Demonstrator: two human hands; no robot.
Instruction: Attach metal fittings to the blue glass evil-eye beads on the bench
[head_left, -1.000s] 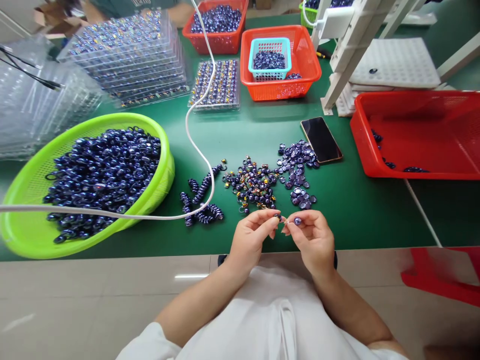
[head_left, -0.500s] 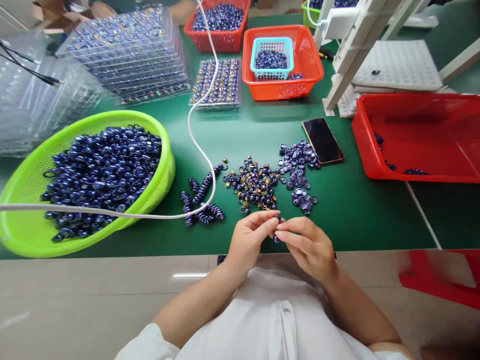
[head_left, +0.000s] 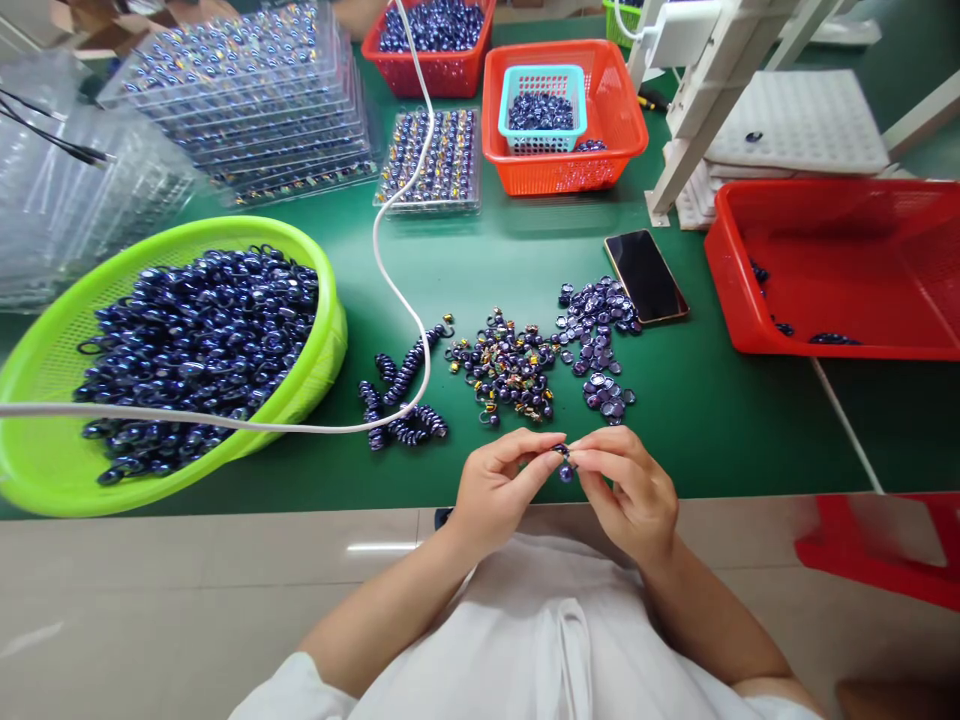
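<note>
Close to the front edge of the green table, my left hand (head_left: pixel 499 485) and my right hand (head_left: pixel 626 485) meet with fingertips pinched. Between them is a small dark-blue ring-like piece with a round bead (head_left: pixel 566 470) hanging below. Thumb and forefinger of each hand grip it from either side; its finer details are covered by the fingers. Just beyond my hands lies a pile of dark-blue and gold ring-like pieces (head_left: pixel 510 365). Flat dark-blue shiny caps (head_left: pixel 600 320) are heaped to its right. Rows of stacked dark-blue rings (head_left: pixel 409 375) lie to its left.
A lime-green basket (head_left: pixel 330 310) full of dark-blue rings stands left, crossed by a white cable (head_left: pixel 382 250). Clear trays (head_left: pixel 247 110) are stacked behind it. A phone (head_left: pixel 646 277), an orange basket (head_left: pixel 622 150), a red bin (head_left: pixel 840 270) and a metal post (head_left: pixel 697 130) stand beyond or right.
My fingertips have shifted slightly right, and the small piece with its hanging bead shows more clearly between them. My right hand's fingers have re-gripped. The whole view has moved slightly.
</note>
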